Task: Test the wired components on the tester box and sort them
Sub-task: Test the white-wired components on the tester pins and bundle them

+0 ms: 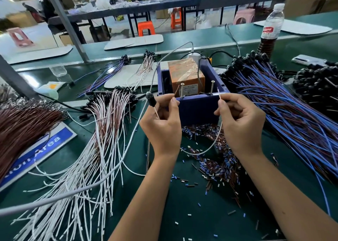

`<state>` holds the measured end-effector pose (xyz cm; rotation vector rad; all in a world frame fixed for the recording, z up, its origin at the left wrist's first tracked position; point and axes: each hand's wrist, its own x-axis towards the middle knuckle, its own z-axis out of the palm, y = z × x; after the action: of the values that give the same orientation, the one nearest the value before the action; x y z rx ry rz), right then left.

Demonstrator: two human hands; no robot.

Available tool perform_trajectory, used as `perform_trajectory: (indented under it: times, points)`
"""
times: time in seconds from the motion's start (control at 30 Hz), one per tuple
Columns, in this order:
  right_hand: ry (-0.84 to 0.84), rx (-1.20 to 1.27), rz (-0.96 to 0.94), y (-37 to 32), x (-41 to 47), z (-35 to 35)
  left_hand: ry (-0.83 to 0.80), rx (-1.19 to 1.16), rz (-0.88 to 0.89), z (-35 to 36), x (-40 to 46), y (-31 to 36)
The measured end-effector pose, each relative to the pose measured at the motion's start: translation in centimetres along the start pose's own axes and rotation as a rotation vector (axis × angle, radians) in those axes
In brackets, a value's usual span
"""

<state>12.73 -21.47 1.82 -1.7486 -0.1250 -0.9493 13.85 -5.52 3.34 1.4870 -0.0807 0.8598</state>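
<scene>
The tester box is a blue open box holding an orange block, with two upright screws on its near rim. My left hand pinches a brown wire end beside the left screw, and a small black component sticks out to its left. My right hand pinches a white wire end close to the right screw. The white wire loops down between both hands. White and brown wired components lie in a pile on the left. Blue wired ones lie on the right.
Cut bits of wire insulation litter the green mat in front of the box. A brown wire bundle and a blue sign lie far left. A drink bottle and a phone stand at the back right. A grey cable crosses the mat.
</scene>
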Motion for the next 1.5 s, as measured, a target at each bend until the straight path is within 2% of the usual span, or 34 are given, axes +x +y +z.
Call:
perform_trajectory:
  times: [0.47,0.73,1.37,1.5]
  points:
    - [-0.006,-0.141,-0.098,-0.6,-0.2,0.3,-0.039,-0.036,-0.065,0.1,-0.2,-0.4]
    - [0.061,-0.165,-0.058,-0.7,-0.2,0.5,-0.035,-0.04,-0.077,0.0,-0.4,-0.4]
    - [0.007,-0.189,-0.039,-1.1,-0.1,0.4,-0.074,-0.011,-0.072,-0.3,-0.2,-0.3]
    - [0.019,-0.167,-0.01,-1.3,-0.1,0.2,-0.017,-0.028,-0.096,-0.2,-0.4,0.2]
